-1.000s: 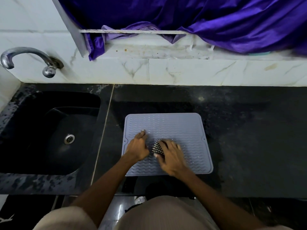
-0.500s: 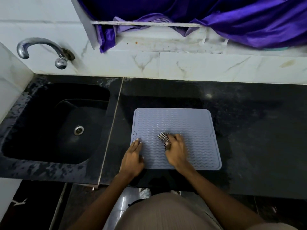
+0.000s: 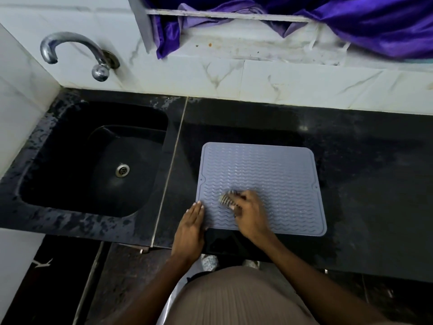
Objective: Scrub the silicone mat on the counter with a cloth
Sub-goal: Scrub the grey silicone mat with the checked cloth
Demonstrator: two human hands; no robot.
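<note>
A grey silicone mat (image 3: 269,174) with a wavy ribbed surface lies flat on the black counter (image 3: 363,160). My right hand (image 3: 250,212) is on the mat's near left part and grips a small black-and-white checked cloth (image 3: 226,197), which is blurred and pressed to the mat. My left hand (image 3: 191,227) lies flat with straight fingers at the mat's near left corner, fingertips touching its edge.
A black sink (image 3: 93,158) with a metal drain (image 3: 122,170) is set into the counter to the left. A chrome tap (image 3: 70,51) juts from the white tiled wall. Purple fabric (image 3: 351,22) hangs over the ledge behind. The counter's front edge runs just below my hands.
My left hand has slid off the mat's surface to its near left corner. The right hand with the cloth has kept moving over the mat's near left part. The camera view shifted left.
</note>
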